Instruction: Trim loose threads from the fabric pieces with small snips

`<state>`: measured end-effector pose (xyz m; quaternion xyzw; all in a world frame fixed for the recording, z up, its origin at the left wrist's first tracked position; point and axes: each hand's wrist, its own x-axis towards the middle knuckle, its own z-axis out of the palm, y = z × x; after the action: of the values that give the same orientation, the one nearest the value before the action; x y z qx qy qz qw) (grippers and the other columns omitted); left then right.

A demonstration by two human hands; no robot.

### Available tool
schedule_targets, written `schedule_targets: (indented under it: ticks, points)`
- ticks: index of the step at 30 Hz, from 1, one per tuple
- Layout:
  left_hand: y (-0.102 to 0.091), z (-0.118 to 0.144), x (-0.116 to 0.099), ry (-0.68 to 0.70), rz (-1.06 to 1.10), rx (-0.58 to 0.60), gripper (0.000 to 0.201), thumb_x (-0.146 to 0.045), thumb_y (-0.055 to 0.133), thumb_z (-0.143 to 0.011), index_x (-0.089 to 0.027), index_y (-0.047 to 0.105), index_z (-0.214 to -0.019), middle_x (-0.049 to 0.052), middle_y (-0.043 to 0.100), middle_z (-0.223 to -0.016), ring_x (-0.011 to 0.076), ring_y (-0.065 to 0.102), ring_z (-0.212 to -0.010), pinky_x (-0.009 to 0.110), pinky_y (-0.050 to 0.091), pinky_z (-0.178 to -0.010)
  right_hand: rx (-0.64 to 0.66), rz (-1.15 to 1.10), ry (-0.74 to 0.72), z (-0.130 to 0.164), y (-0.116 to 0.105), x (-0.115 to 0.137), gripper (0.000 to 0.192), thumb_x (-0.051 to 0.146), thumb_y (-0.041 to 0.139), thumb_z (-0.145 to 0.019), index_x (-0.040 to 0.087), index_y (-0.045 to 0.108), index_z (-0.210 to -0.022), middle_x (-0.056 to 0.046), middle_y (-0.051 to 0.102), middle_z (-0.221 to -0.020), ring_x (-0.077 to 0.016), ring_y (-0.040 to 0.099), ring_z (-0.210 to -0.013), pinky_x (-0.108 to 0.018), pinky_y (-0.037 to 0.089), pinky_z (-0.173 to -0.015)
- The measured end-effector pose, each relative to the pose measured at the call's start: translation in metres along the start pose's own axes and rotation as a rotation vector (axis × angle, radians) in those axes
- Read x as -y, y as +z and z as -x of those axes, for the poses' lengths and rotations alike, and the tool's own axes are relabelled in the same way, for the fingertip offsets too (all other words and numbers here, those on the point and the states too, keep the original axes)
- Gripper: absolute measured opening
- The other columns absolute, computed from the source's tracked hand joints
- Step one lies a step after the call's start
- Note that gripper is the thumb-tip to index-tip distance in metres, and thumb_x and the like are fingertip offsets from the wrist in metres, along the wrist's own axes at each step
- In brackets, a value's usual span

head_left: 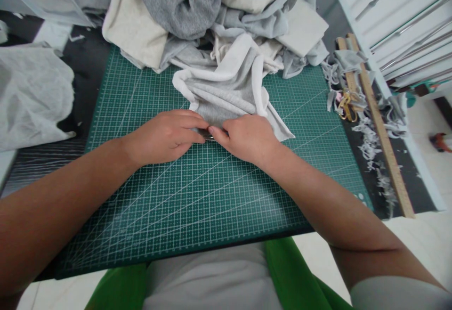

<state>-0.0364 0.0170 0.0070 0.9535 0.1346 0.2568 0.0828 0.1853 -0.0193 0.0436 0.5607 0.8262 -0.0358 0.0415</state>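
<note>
Grey fabric piece on the green cutting mat is pinched at its near edge by left hand and right hand.

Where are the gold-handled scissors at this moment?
In the head view, the scissors lie off the right edge of the green cutting mat, among grey fabric scraps beside the wooden ruler, away from both hands.
</note>
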Motion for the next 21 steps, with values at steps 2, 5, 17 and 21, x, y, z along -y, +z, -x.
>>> schedule_targets:
  ticks: [2,5,17,21]
  points:
    - [-0.0003,-0.0003,-0.0001,-0.009,0.009,0.002,0.028,-0.008,0.05,-0.092,-0.019,0.076,-0.091,0.007,0.074,-0.109,0.0206,0.069,-0.107,0.035,0.059,-0.097,-0.01,0.006,-0.004,0.0007,0.0011,0.0012,0.063,0.058,0.032,-0.101,0.018,0.08,-0.092,-0.013,0.077,-0.081,-0.0275,0.069,-0.076,-0.034,0.039,-0.063]
    - [-0.0006,-0.0012,-0.0008,-0.016,0.015,0.002,0.028,-0.007,0.05,-0.091,-0.019,0.075,-0.09,0.007,0.075,-0.109,0.0214,0.07,-0.106,0.036,0.059,-0.095,-0.006,0.011,0.009,0.001,0.0019,0.0026,0.06,0.059,0.035,-0.1,0.018,0.08,-0.095,-0.013,0.077,-0.082,-0.0276,0.069,-0.077,-0.034,0.04,-0.064]
    - [0.0008,0.0007,-0.0005,-0.07,0.062,0.012,0.026,-0.006,0.052,-0.089,-0.019,0.074,-0.092,0.008,0.074,-0.114,0.0218,0.068,-0.112,0.039,0.057,-0.101,-0.057,-0.043,0.028,0.0052,0.0037,-0.0026,0.061,0.058,0.032,-0.101,0.019,0.078,-0.088,-0.009,0.074,-0.074,-0.0225,0.065,-0.07,-0.031,0.03,-0.059]
    - [0.0015,0.0009,-0.0003,-0.069,0.056,0.007,0.026,-0.005,0.051,-0.089,-0.018,0.073,-0.093,0.008,0.074,-0.112,0.0218,0.069,-0.111,0.039,0.057,-0.101,-0.058,-0.048,0.025,0.0062,0.0055,-0.0039,0.062,0.057,0.031,-0.102,0.019,0.078,-0.087,-0.009,0.073,-0.073,-0.0216,0.063,-0.068,-0.031,0.029,-0.059]
